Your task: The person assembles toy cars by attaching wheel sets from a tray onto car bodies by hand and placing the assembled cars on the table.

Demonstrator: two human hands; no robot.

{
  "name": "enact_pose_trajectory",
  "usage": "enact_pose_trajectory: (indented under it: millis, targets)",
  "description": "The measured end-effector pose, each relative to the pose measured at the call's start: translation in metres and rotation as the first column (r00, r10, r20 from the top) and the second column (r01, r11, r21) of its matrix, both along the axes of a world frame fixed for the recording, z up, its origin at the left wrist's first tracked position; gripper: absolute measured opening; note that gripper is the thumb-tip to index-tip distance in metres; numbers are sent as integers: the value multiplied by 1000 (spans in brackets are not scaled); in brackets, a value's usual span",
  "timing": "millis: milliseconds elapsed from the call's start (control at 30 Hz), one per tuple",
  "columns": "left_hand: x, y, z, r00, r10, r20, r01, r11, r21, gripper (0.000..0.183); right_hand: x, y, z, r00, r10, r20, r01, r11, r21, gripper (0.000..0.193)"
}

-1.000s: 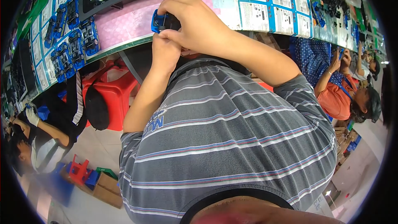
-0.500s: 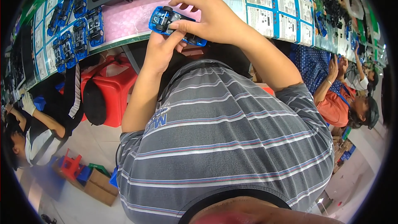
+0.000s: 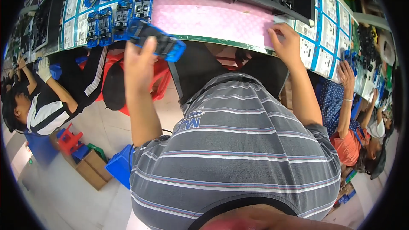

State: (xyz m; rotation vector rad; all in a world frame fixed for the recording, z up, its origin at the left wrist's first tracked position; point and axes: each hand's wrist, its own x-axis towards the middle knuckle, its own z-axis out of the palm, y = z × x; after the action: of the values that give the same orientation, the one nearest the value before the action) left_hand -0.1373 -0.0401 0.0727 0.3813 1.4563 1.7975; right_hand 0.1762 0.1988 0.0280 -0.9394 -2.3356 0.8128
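My left hand (image 3: 139, 61) grips a blue toy car (image 3: 159, 42) with its black underside turned up, slightly smeared by motion. It is just off the table's front edge, close to several more blue toy cars (image 3: 105, 24) lying wheels-up in rows at the left. My right hand (image 3: 286, 42) holds nothing. It rests by the right end of the pink bubble-wrap sheet (image 3: 208, 19), thumb and forefinger apart, the other fingers curled.
A black tray (image 3: 238, 0) of small wheel-and-axle parts stands beyond the pink sheet. Printed cards (image 3: 328, 30) cover the table on both sides. Co-workers sit at left (image 3: 47, 110) and right (image 3: 347, 145). A red stool (image 3: 159, 81) stands below the table's edge.
My left hand has carried the toy car leftward toward the rows. My right hand has let go of it and moved right, to the pink sheet's end. The view has shifted.
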Motion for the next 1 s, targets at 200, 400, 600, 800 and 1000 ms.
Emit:
enact_pose_trajectory:
  millis: [200, 400, 600, 800, 1000]
  targets:
    - [-153, -42, 12, 891, 403, -211, -423, 904, -63, 33, 0, -1, -19, 998, -45, -45, 53, 978, 199, 12]
    - [-357, -54, -30, 864, 352, -360, -428, 890, -156, 39, 8, 5, -19, 998, -58, 15, 54, 981, 185, 11]
    - [-444, 2, -49, 881, 201, -428, -379, 842, -385, 57, 20, 4, -18, 993, -110, -41, 114, 988, 108, 14]
    - [-467, 45, -64, 889, 59, -453, -316, 796, -517, 62, 14, 5, -22, 991, -136, 2, 134, 981, 138, 14]
    - [-469, 56, -81, 910, -100, -403, -144, 836, -530, 52, 15, 10, -21, 990, -137, 21, 133, 980, 147, 15]
